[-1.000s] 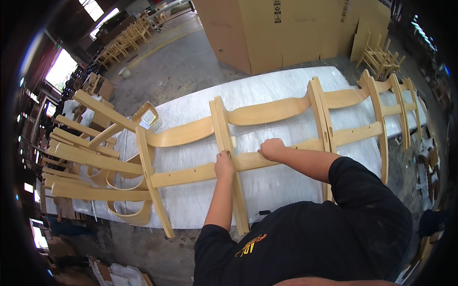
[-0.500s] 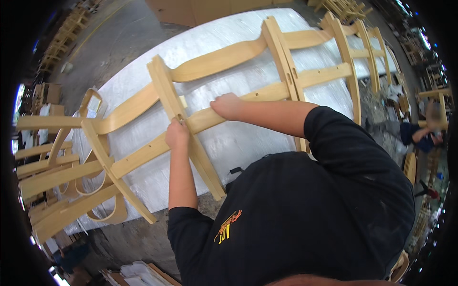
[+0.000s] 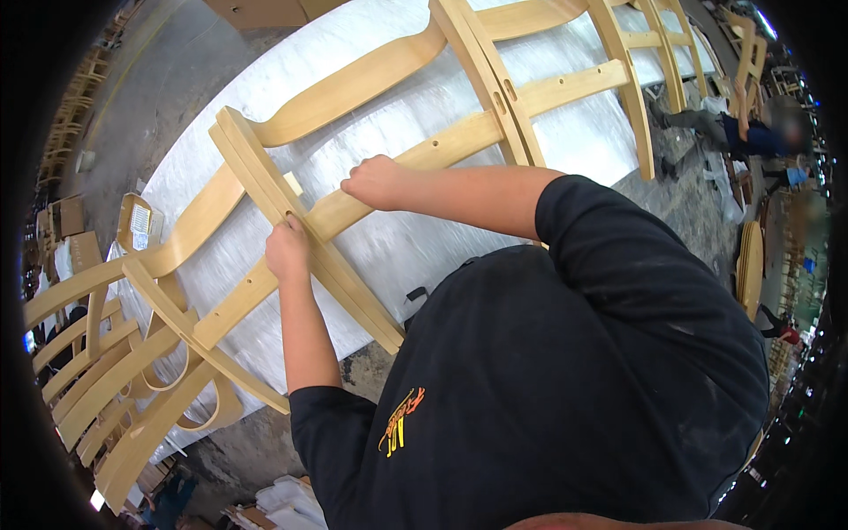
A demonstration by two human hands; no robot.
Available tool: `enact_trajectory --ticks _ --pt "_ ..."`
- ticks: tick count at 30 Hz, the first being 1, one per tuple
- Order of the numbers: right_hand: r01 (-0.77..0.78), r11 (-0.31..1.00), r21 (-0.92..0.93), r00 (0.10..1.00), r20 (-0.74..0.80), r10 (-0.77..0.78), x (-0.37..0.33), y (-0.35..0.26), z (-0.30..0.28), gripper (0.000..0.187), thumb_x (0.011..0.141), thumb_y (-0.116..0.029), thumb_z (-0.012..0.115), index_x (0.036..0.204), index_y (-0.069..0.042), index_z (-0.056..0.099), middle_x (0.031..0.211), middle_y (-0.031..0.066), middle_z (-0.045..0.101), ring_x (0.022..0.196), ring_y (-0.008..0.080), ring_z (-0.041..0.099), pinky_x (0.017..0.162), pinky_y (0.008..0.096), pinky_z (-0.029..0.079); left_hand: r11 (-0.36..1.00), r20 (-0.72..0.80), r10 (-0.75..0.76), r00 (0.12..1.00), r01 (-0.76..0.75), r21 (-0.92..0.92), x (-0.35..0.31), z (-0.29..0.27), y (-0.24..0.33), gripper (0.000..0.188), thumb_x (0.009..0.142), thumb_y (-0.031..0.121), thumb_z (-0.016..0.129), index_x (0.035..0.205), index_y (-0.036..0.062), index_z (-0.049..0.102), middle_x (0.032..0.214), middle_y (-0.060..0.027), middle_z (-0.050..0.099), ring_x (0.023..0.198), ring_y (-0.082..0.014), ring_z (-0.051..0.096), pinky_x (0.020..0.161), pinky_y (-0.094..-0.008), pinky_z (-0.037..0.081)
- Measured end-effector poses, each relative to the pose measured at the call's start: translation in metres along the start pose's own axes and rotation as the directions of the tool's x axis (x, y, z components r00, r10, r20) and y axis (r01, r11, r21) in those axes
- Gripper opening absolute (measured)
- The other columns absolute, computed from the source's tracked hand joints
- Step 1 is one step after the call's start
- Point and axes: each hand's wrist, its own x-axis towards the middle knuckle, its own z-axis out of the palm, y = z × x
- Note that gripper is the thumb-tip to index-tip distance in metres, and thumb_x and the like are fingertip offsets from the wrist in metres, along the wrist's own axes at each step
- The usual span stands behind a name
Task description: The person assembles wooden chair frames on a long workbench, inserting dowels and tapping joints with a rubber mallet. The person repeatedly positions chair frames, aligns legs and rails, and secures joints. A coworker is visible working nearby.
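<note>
Taking the view as a clock face, the plastic-covered bench (image 3: pixel 353 137) spreads from about 8 to 2 o'clock. On it lies a row of pale wooden frames, crossed by wide curved rails (image 3: pixel 353 84) and, nearer the person, a narrower straight rail (image 3: pixel 459 141). More frame parts (image 3: pixel 177 327) crowd 8 o'clock. Two posts set side by side, the paired posts (image 3: pixel 340 278), slant from 10 o'clock down toward 7; a second pair (image 3: pixel 481 79) stands between 12 and 1.

The right hand (image 3: pixel 380 183), at 11 o'clock, is curled into a fist just over the straight rail; whether it encloses anything is hidden. The left hand (image 3: pixel 289 250), at 9, has its fingers bent against the paired posts; I cannot tell whether it pinches something small there. From that hand, an elongated slot (image 3: pixel 290 215) in the post opens at 12 o'clock, with a small pale block (image 3: pixel 293 183) past it in the same direction.

The step in hand looks like close work at the joint where rail meets posts, with the left fingers working at or steadying the slot. Continuing there would call for firm, exact left fingertips at the slot, and a right hand kept clear of the rail unless needed to brace it.
</note>
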Motion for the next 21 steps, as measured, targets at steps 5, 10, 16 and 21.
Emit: enact_trajectory --ticks 5,10,16,21 --pt "-0.074 0.996 0.056 0.993 0.091 0.068 0.002 0.002 -0.021 0.013 0.083 -0.01 0.064 0.096 -0.008 0.067 0.091 0.0124 0.072 0.089 0.0322 0.071 0.072 0.0444 0.057 1.0 0.006 0.012 1.0 -0.012 0.007 -0.002 -0.007 0.005 0.043 0.098 0.044 0.053 0.11 0.0035 0.066 0.102 -0.0237 0.072 0.096 -0.0421 0.07 0.083 -0.0525 0.055" --pt "-0.299 0.918 0.261 0.952 0.012 0.306 -0.008 0.031 -0.039 0.018 0.083 -0.015 0.063 0.097 -0.008 0.069 0.094 0.0185 0.072 0.092 0.0383 0.069 0.079 0.0489 0.055 0.994 -0.11 0.107 0.988 -0.104 0.033 -0.009 0.005 -0.007 0.044 0.099 0.044 0.052 0.11 0.0034 0.065 0.101 -0.0244 0.072 0.095 -0.0426 0.069 0.082 -0.0527 0.054" --pt "-0.488 0.84 0.237 0.871 0.071 0.486 -0.082 0.116 -0.042 0.017 0.084 -0.019 0.065 0.096 -0.008 0.071 0.095 0.0179 0.072 0.094 0.0368 0.068 0.081 0.0487 0.054 0.995 -0.008 -0.027 1.0 0.026 -0.098 -0.001 0.001 -0.007 0.046 0.1 0.045 0.049 0.11 0.0033 0.065 0.1 -0.0255 0.072 0.097 -0.0427 0.068 0.082 -0.0521 0.054" --pt "-0.486 0.845 0.222 0.868 0.011 0.497 -0.096 0.11 -0.021 0.017 0.086 -0.021 0.066 0.097 -0.008 0.071 0.094 0.0173 0.072 0.092 0.0369 0.068 0.08 0.0481 0.055 0.996 0.021 -0.012 1.0 0.013 -0.093 -0.007 -0.006 0.0 0.048 0.099 0.047 0.05 0.113 0.0036 0.064 0.105 -0.0238 0.071 0.099 -0.0429 0.068 0.083 -0.0527 0.053"
